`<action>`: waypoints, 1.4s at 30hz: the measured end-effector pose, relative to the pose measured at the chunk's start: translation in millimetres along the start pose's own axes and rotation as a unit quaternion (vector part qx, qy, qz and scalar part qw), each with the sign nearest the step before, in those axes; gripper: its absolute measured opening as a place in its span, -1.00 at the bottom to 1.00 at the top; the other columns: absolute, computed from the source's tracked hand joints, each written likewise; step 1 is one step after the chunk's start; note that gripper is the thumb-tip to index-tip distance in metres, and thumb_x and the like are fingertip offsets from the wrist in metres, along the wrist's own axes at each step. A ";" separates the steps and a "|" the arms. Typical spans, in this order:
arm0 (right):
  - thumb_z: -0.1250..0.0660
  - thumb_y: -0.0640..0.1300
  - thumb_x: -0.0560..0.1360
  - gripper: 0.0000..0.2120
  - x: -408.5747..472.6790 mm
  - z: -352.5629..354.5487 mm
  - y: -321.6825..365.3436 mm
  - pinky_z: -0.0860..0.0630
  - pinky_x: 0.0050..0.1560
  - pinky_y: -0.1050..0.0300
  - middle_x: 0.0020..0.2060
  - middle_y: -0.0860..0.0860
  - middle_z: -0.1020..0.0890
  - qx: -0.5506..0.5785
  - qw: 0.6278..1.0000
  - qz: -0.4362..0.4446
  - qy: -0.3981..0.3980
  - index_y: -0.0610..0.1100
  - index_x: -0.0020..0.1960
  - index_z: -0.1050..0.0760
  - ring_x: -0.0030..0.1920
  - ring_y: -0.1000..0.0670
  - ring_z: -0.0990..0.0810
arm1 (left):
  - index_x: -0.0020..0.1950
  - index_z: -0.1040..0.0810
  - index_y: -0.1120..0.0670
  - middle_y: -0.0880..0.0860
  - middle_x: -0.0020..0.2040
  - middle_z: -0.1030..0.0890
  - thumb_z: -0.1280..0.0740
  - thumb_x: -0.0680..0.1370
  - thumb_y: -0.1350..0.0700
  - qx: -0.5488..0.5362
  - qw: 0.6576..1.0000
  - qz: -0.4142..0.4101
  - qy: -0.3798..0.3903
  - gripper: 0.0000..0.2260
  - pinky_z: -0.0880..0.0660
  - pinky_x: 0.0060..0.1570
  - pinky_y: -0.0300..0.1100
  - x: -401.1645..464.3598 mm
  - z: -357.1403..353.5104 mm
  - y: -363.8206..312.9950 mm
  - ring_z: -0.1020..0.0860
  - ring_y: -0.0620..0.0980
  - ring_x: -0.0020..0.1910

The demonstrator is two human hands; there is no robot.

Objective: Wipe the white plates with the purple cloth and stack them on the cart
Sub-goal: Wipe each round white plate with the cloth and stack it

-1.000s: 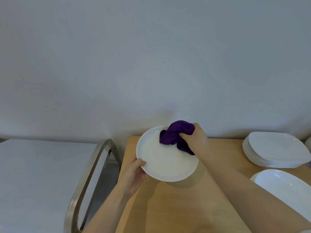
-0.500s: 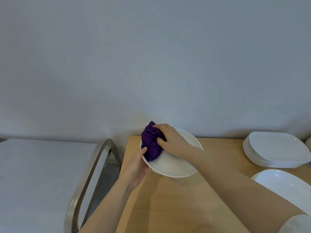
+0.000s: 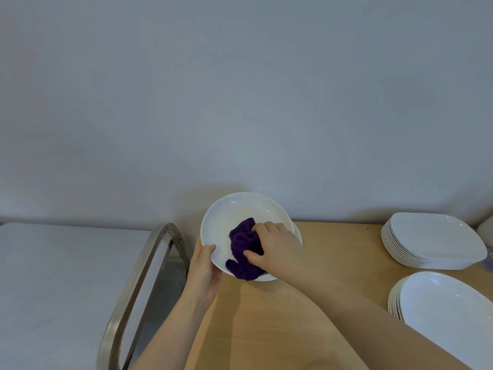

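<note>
Here one round white plate (image 3: pixel 240 217) is held tilted above the left end of the wooden worktop (image 3: pixel 280 316), its face turned toward the camera. The left hand (image 3: pixel 204 273) grips its lower left rim, thumb on the face and the other fingers hidden behind. The right hand (image 3: pixel 277 249) pinches one bunched purple cloth (image 3: pixel 244 249) between thumb and curled fingers and presses it on the lower right part of the plate's face; a fold of the cloth hangs over the plate's bottom edge. A second rim shows just behind the plate on its right side, though whether that is another plate cannot be told. Two stacks of white plates stand on the right of the worktop, well apart from the hands: a far stack of squarish plates (image 3: pixel 432 241) by the wall, with about nine rims showing, and a near stack of oval plates (image 3: pixel 448 316) cut off by the frame's edge, with some four rims showing. To the left, beside the worktop, is one cart (image 3: pixel 53 289) with a pale flat top and a curved metal handle (image 3: pixel 141 273).
</note>
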State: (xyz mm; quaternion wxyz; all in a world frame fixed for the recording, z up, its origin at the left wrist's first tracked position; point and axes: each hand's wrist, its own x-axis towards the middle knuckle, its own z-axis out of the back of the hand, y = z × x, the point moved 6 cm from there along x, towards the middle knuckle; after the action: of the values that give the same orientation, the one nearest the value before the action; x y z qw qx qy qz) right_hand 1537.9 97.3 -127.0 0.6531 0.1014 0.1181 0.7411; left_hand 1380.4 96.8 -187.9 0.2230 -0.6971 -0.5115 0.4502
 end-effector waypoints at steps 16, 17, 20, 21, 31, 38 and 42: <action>-0.53 0.23 0.19 -0.41 -13.8 0.3 -21.2 -0.53 -0.11 -0.23 0.19 -0.13 -0.57 -0.142 0.974 -0.093 -0.149 -0.01 0.14 -0.57 0.18 -0.22 -0.55 | 0.36 -0.45 0.08 0.13 0.23 -0.59 -0.12 0.59 0.29 0.066 0.997 -0.027 0.042 -0.63 -0.54 0.13 0.14 -9.8 -18.3 -5.3 -0.57 0.15 0.20; -0.54 0.21 0.20 -0.42 -12.4 1.8 -23.6 -0.53 -0.13 -0.22 0.20 -0.12 -0.56 -0.140 0.974 -0.100 -0.148 0.01 0.14 -0.57 0.20 -0.22 -0.53 | 0.36 -0.45 0.08 0.13 0.23 -0.59 -0.12 0.59 0.29 0.066 0.997 -0.026 0.042 -0.64 -0.54 0.14 0.14 -10.8 -17.5 -5.3 -0.57 0.15 0.20; -0.52 0.15 0.25 -0.47 -6.2 9.0 -31.5 -0.52 -0.18 -0.17 0.25 -0.11 -0.53 -0.142 0.973 -0.119 -0.138 0.00 0.15 -0.54 0.23 -0.25 -0.49 | 0.33 -0.47 0.06 0.11 0.20 -0.60 -0.11 0.60 0.30 0.064 0.997 -0.022 0.034 -0.65 -0.54 0.12 0.11 -13.9 -14.0 -4.9 -0.58 0.11 0.17; -0.52 0.13 0.26 -0.49 -3.5 10.5 -33.5 -0.52 -0.22 -0.14 0.24 -0.10 -0.52 -0.150 0.972 -0.127 -0.129 -0.02 0.14 -0.53 0.19 -0.24 -0.50 | 0.32 -0.48 0.05 0.10 0.19 -0.61 -0.11 0.60 0.30 0.063 0.997 -0.019 0.033 -0.65 -0.56 0.09 0.09 -15.0 -13.4 -5.1 -0.58 0.10 0.15; -0.33 -0.06 0.45 -0.60 8.0 31.9 -65.8 -0.49 -0.13 0.00 0.17 0.00 -0.41 0.048 0.960 -0.210 -0.180 -0.02 0.25 -0.35 0.10 -0.11 -0.42 | 0.34 -0.46 0.10 0.15 0.24 -0.58 -0.11 0.59 0.29 0.057 0.998 -0.005 0.033 -0.64 -0.58 0.01 0.01 -12.3 -4.8 -9.7 -0.56 0.14 0.19; -0.32 -0.22 0.47 -0.73 -8.5 14.7 -95.0 -0.22 -0.42 0.19 -0.27 -0.02 -0.62 0.661 0.690 -0.265 -0.127 -0.07 0.16 -0.47 -0.44 -0.06 -0.48 | 0.31 -0.43 0.15 0.19 0.28 -0.52 -0.08 0.58 0.28 -0.033 0.999 0.010 0.014 -0.67 -0.60 -0.33 -0.18 -5.5 13.2 -17.6 -0.52 0.15 0.15; -0.53 0.07 0.33 -0.66 -19.1 -17.8 -84.9 -0.11 -0.29 0.11 -0.33 -0.06 -0.26 0.713 0.652 -0.257 -0.018 -0.06 -0.14 -0.42 -0.36 0.01 -0.22 | 0.33 -0.45 0.14 0.17 0.26 -0.55 -0.10 0.57 0.26 -0.046 0.999 0.012 0.027 -0.65 -0.64 -0.19 -0.12 1.0 12.4 -24.5 -0.54 0.15 0.17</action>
State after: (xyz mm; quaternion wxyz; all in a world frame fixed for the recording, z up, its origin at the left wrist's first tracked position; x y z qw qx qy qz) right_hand 1615.1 87.6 -169.9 0.5462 0.5149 0.6198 0.2290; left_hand 1357.3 105.1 -175.5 0.1987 -0.7245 -0.5173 0.4100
